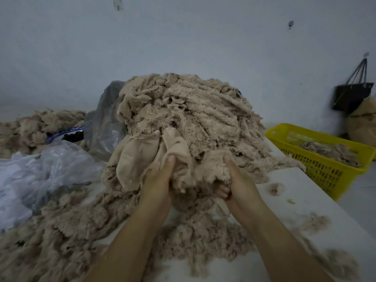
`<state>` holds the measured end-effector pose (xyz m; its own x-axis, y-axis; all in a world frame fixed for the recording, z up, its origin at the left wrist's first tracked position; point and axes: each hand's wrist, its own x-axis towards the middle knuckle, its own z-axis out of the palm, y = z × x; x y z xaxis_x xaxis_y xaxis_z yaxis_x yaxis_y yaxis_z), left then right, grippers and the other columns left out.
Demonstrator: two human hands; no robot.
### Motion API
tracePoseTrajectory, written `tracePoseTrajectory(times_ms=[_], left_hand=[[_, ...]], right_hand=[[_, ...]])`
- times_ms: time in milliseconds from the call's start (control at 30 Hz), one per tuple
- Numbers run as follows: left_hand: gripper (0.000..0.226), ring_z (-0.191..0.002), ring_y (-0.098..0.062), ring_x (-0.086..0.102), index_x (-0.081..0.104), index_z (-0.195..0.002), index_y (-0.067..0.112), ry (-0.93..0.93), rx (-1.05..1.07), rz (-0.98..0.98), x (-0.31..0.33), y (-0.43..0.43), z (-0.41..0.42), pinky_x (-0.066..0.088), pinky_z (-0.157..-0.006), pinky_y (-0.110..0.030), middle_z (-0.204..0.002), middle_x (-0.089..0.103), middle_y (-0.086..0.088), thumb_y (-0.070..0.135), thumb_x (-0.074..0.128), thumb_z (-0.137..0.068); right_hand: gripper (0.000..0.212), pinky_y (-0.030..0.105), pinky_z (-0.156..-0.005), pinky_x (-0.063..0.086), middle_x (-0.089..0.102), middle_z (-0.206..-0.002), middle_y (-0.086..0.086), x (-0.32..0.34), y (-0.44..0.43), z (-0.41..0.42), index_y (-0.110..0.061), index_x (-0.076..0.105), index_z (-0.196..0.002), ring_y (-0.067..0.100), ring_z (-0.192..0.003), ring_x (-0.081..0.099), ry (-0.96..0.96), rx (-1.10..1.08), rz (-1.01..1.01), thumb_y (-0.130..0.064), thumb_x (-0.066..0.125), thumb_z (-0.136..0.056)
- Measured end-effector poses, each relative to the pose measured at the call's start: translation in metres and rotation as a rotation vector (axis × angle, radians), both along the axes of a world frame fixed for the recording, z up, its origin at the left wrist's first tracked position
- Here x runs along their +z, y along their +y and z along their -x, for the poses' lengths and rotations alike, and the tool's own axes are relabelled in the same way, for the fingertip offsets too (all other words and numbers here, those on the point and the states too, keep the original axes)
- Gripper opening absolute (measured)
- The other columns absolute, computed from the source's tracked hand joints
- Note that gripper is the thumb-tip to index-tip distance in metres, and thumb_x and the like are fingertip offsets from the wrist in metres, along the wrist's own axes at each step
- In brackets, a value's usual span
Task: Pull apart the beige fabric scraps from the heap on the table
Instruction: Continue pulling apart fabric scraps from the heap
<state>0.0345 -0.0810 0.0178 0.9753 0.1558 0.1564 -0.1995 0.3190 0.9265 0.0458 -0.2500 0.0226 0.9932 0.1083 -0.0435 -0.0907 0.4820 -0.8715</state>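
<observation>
Gripping the near face of the beige heap (183, 110) in the middle of the white table (317, 202), we've got our left hand (157, 178) clamped on a smooth scrap (177, 153), thumb on top. Our right hand (239, 180) is curled round a fluffy clump (211, 169), fingertips (223, 191) showing underneath. Loose fluff (203, 231) litters the table below our wrists, a yellow basket (280, 130) with more scraps stands right, and crumpled clear plastic (40, 171) lies left.
</observation>
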Motion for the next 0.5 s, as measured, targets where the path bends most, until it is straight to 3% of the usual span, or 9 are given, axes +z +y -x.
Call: tracePoseTrajectory(times_ms=[33,100,200,267,300,333,400,433,500], left_hand=[[0.032,-0.103,-0.008,0.068,0.072,-0.117,0.030,-0.051,-0.057,-0.169,-0.001,-0.004,0.004,0.055,-0.086,-0.025,-0.110,0.074,0.009,0.048,0.052,-0.099],[0.024,-0.102,0.014,0.063,0.070,-0.103,0.056,-0.101,-0.195,-0.440,0.004,-0.015,0.015,0.047,-0.085,-0.005,-0.107,0.069,0.032,0.066,0.052,-0.091],[0.024,-0.102,-0.004,0.069,0.070,-0.112,0.038,-0.122,-0.251,-0.483,-0.001,-0.023,0.015,0.052,-0.081,-0.012,-0.107,0.074,0.016,0.048,0.065,-0.091],[0.017,-0.101,-0.009,0.071,0.071,-0.110,0.028,-0.109,-0.139,-0.469,-0.004,-0.022,0.012,0.053,-0.080,-0.015,-0.104,0.076,0.012,0.033,0.063,-0.096],[0.016,-0.098,-0.008,0.071,0.072,-0.107,0.026,-0.092,-0.094,-0.458,-0.005,-0.021,0.011,0.053,-0.078,-0.014,-0.102,0.077,0.011,0.031,0.060,-0.098],[0.018,-0.096,-0.008,0.072,0.073,-0.107,0.023,-0.063,-0.061,-0.423,-0.005,-0.020,0.010,0.054,-0.077,-0.015,-0.100,0.077,0.008,0.030,0.058,-0.099],[0.029,-0.096,-0.016,0.072,0.070,-0.117,0.013,0.040,-0.003,-0.247,-0.001,-0.014,0.007,0.057,-0.076,-0.023,-0.103,0.076,-0.004,0.031,0.053,-0.101],[0.033,-0.094,-0.019,0.072,0.067,-0.120,0.009,0.078,0.020,-0.128,0.002,-0.008,0.005,0.058,-0.073,-0.026,-0.103,0.076,-0.008,0.031,0.052,-0.101],[0.033,-0.090,-0.020,0.073,0.067,-0.116,0.010,0.083,0.058,0.045,0.007,0.004,0.002,0.059,-0.074,-0.031,-0.103,0.076,-0.011,0.033,0.054,-0.095]], right_hand=[[0.041,0.020,-0.038,0.032,0.050,-0.054,0.000,0.000,0.003,0.002,-0.017,0.073,-0.079,0.008,-0.038,0.038,-0.050,0.025,0.069,-0.041,0.049,-0.101],[0.051,0.021,-0.039,0.038,0.061,-0.055,0.002,-0.001,0.008,0.007,-0.025,0.076,-0.068,0.012,-0.042,0.051,-0.154,0.034,0.272,-0.053,0.045,-0.097],[0.051,0.019,-0.060,0.054,0.077,-0.081,-0.004,-0.003,0.009,0.009,-0.035,0.078,-0.076,0.008,-0.072,0.072,-0.192,-0.066,0.537,-0.071,0.041,-0.082],[0.058,0.027,-0.082,0.057,0.077,-0.097,-0.005,-0.003,0.009,0.006,-0.032,0.077,-0.092,0.008,-0.090,0.071,-0.136,-0.129,0.556,-0.076,0.042,-0.077],[0.061,0.032,-0.086,0.057,0.076,-0.098,-0.006,-0.004,0.009,0.003,-0.027,0.076,-0.101,0.011,-0.093,0.071,-0.079,-0.152,0.533,-0.075,0.045,-0.079],[0.059,0.033,-0.078,0.058,0.075,-0.089,-0.010,-0.002,0.007,0.001,-0.023,0.075,-0.102,0.011,-0.085,0.070,-0.019,-0.176,0.491,-0.072,0.049,-0.083],[0.044,0.024,-0.049,0.045,0.056,-0.050,-0.017,0.001,-0.001,-0.001,-0.025,0.067,-0.076,0.002,-0.049,0.052,0.034,-0.216,0.401,-0.065,0.053,-0.090],[0.047,0.022,-0.043,0.032,0.040,-0.041,-0.015,0.002,-0.005,-0.001,-0.028,0.054,-0.059,0.005,-0.040,0.035,0.028,-0.247,0.342,-0.062,0.053,-0.092],[0.060,0.024,-0.041,0.020,0.025,-0.042,-0.009,0.003,-0.015,-0.003,-0.030,0.038,-0.042,0.013,-0.041,0.017,0.014,-0.313,0.252,-0.059,0.052,-0.093]])
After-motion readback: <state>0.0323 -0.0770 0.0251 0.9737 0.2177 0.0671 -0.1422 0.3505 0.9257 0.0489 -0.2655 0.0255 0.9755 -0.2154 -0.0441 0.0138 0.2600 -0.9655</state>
